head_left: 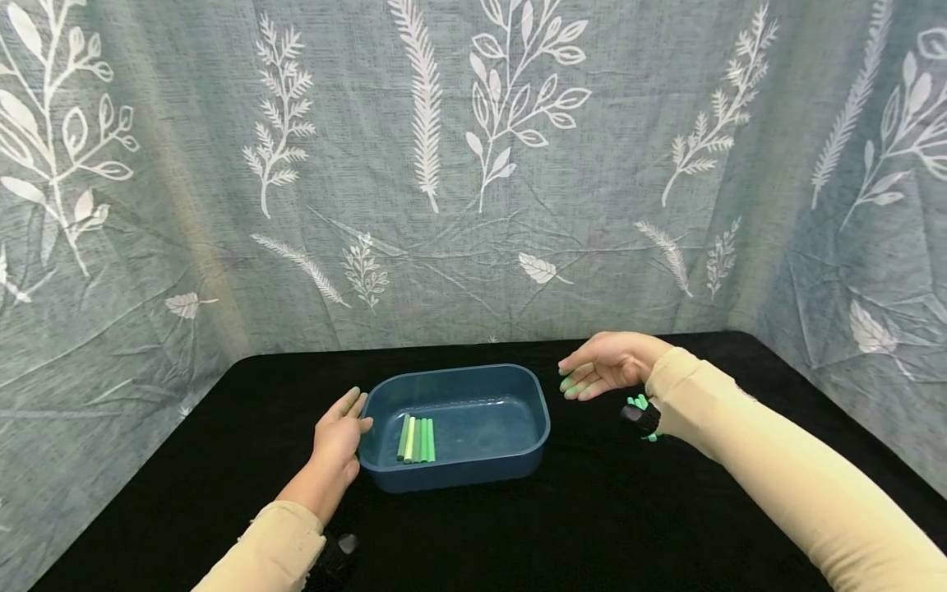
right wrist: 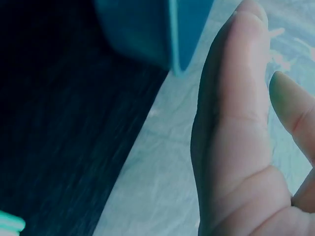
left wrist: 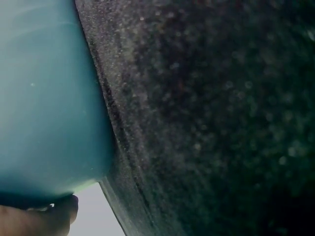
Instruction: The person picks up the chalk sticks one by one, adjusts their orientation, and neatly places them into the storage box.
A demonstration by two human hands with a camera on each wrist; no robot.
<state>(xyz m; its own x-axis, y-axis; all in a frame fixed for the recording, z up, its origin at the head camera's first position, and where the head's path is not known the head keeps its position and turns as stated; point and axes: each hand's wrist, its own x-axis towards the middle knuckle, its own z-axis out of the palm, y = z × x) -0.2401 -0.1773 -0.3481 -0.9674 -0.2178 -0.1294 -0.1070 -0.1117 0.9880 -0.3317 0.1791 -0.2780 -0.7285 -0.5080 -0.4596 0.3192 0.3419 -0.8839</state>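
Note:
A blue plastic basin sits on the black-covered table. Several green and yellow-green sticks lie side by side in its left part. At the basin's left end, my left hand has its fingers fairly straight along the outside and its thumb at the rim. The left wrist view shows one fingertip against the basin wall. My right hand hovers to the right of the basin, apart from it, with nothing in its fingers. Green tints show on fingertips of both hands.
More green sticks lie beneath the right wrist, partly hidden by the black wrist camera. A leaf-patterned grey-blue curtain stands behind the table and along its sides.

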